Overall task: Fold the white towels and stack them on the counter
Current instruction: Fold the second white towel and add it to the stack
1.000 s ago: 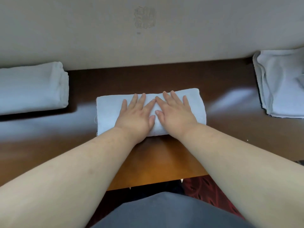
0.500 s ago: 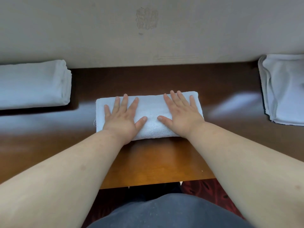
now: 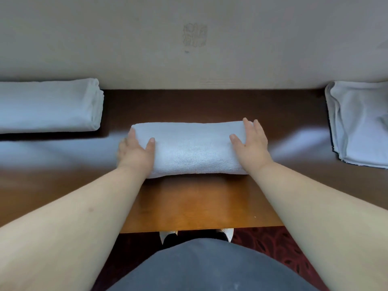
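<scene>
In the middle of the brown wooden desk (image 3: 189, 202), a little back from its near edge, lies a folded white towel (image 3: 191, 152), a thick oblong pad with its long side running left to right. The left hand (image 3: 135, 152) cups the towel's left end: its thumb rests on top of the cloth and its fingers curl round the end, their tips showing at the far corner. The right hand (image 3: 251, 143) takes the right end in the same way, thumb on the top surface, fingers wrapped over the end and down the side. Both forearms reach in from the bottom corners of the view. Whether the towel is lifted or is resting flat on the wood, I cannot tell. At the far left, against the beige wall (image 3: 126, 38), sits a stack of folded towels (image 3: 48, 106), neat and squared, well apart from the one being held. At the far right, also against the wall, lies a looser pile of white towels (image 3: 361, 122), flatter and creased, with layered edges showing. Below the desk's near edge, a dark red patterned carpet (image 3: 264, 242) and the toes of pale shoes (image 3: 169, 235) are visible.
</scene>
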